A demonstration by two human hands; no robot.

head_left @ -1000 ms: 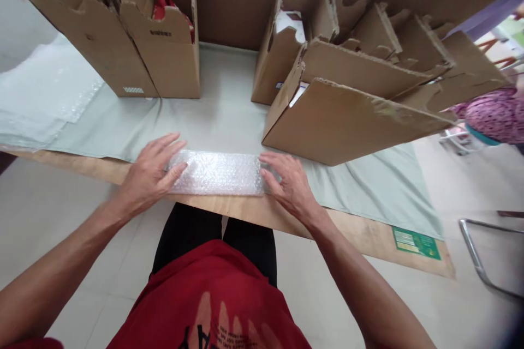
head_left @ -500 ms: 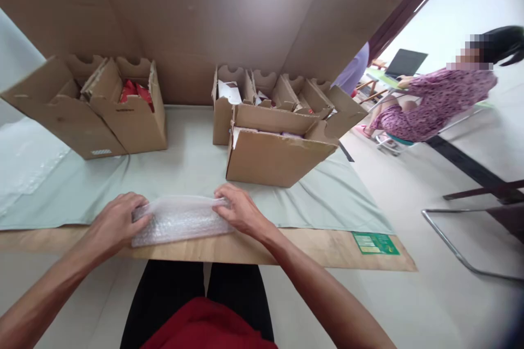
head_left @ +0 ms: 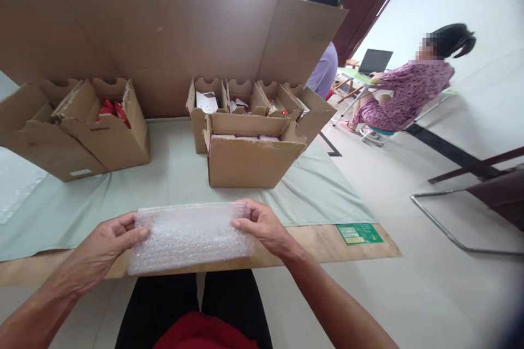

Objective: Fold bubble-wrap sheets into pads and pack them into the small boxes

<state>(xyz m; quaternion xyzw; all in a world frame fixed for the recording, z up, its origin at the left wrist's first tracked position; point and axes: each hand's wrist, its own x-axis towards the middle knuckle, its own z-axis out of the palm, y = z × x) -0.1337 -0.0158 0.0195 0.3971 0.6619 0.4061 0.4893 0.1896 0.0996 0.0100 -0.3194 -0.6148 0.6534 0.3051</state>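
Observation:
A flat parcel wrapped in clear bubble wrap [head_left: 189, 237] is held a little above the table's front edge, tilted up toward me. My left hand [head_left: 102, 245] grips its left end, thumb on top and fingers underneath. My right hand [head_left: 262, 226] grips its right end the same way. What the wrap holds cannot be made out.
A pale green cloth [head_left: 172, 180] covers the wooden table [head_left: 319, 242]. Open cardboard boxes stand at the left [head_left: 98, 142] and the middle [head_left: 249, 161], before a tall cardboard sheet [head_left: 164, 27]. Bubble wrap sheets [head_left: 16, 182] lie far left. A seated person [head_left: 405, 92] and a metal chair frame [head_left: 458, 218] are at the right.
Both hands went from pressing the parcel flat on the table to gripping its ends and lifting it toward me. The view tilted up, showing more of the room.

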